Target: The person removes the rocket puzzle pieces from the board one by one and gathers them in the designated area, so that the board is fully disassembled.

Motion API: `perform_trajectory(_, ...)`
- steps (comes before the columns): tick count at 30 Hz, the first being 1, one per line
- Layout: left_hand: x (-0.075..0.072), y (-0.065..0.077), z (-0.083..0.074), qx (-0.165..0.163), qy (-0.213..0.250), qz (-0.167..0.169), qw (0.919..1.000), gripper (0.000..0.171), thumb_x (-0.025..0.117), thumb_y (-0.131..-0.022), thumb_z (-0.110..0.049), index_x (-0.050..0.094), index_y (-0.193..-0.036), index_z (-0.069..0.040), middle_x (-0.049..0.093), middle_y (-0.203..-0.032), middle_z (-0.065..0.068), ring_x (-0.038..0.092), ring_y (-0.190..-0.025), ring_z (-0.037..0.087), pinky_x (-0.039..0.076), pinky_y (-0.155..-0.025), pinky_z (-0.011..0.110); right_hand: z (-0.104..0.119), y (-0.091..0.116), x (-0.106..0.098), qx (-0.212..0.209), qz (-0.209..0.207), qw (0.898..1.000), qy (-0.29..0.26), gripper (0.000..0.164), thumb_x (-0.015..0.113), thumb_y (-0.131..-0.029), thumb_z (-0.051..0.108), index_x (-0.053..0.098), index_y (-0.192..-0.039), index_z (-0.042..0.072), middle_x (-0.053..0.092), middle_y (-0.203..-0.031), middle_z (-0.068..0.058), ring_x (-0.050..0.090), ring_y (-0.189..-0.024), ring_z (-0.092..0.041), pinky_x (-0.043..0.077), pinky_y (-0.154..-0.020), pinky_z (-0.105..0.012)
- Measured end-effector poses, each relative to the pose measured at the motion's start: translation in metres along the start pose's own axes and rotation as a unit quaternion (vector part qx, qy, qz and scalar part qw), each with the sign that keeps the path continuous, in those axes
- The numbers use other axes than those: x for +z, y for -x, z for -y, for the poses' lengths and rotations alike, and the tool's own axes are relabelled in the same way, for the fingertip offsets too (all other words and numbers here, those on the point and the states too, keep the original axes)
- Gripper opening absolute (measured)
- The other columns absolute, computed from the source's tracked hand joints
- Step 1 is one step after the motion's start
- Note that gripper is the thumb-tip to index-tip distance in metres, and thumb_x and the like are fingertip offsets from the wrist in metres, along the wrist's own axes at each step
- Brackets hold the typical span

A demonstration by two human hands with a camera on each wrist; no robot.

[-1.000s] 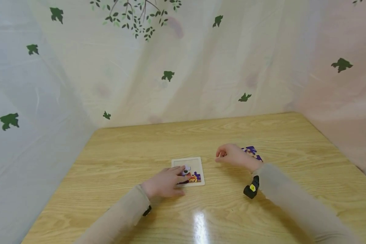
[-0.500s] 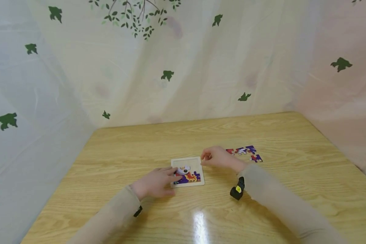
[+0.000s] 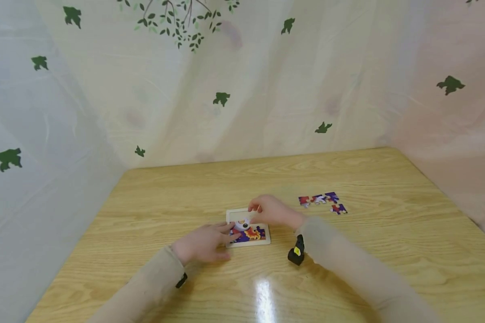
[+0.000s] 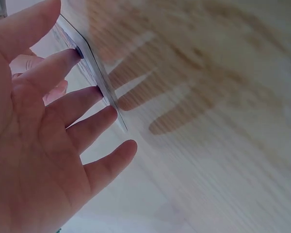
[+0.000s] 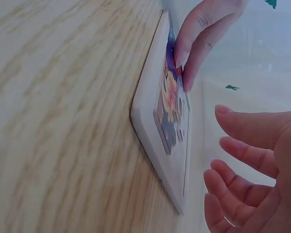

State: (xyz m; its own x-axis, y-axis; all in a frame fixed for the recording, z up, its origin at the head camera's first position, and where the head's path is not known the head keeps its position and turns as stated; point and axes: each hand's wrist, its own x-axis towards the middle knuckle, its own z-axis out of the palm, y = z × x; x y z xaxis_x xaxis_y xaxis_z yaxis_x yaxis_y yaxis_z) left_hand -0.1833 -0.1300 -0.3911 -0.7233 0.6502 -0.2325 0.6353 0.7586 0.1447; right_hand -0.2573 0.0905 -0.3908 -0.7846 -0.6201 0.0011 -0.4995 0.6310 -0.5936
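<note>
A small square puzzle tray (image 3: 250,244) with a pale rim lies mid-table. Joined jigsaw pieces (image 3: 253,234) in purple, orange and white fill its near part; bare wood shows farther back. My left hand (image 3: 204,242) rests two fingertips on the pieces at the tray's left side, fingers spread, as the left wrist view also shows. Over the tray's right half hovers my right hand (image 3: 272,211). In the right wrist view its thumb (image 5: 247,127) and bent fingers stand apart, with nothing visible between them. The tray's back right part is hidden by this hand.
Several loose jigsaw pieces (image 3: 320,199) in red, white and purple lie on the wooden table (image 3: 178,193), right of the tray. A pale curtain (image 3: 165,98) with green leaf shapes hangs behind the table. Small black cameras (image 3: 296,252) sit on both wrists.
My right hand has moved left from beside the loose pieces to over the tray, uncovering those pieces. My left hand has drawn back slightly to the left, showing more of the joined pieces.
</note>
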Motion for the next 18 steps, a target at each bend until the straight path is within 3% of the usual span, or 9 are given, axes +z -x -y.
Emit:
perform_trajectory(11,0.004,0.001,0.002,0.004,-0.001,-0.006,1.0000,0.067,0.067,-0.084,-0.044,0.048,-0.140,-0.012,0.032,-0.151,0.018,0.036,-0.136,0.036,0.035,-0.110,0.047,0.002,-0.014,0.015,0.014,0.022,1.000,0.008,0.027,0.076,-0.080,0.019,0.066,-0.103,0.010,0.062,-0.104,-0.005,0.057,-0.095,-0.019,0.050,-0.084,-0.036)
perform_trajectory(18,0.006,0.001,0.003,-0.003,0.012,-0.007,0.9999,0.070,0.070,-0.081,-0.043,0.047,-0.140,-0.013,0.030,-0.152,0.018,0.034,-0.137,0.037,0.035,-0.109,0.047,0.003,-0.016,0.016,0.015,0.035,0.998,0.041,0.033,0.078,-0.078,0.021,0.067,-0.106,0.007,0.060,-0.092,-0.001,0.053,-0.081,-0.013,0.049,-0.078,-0.032)
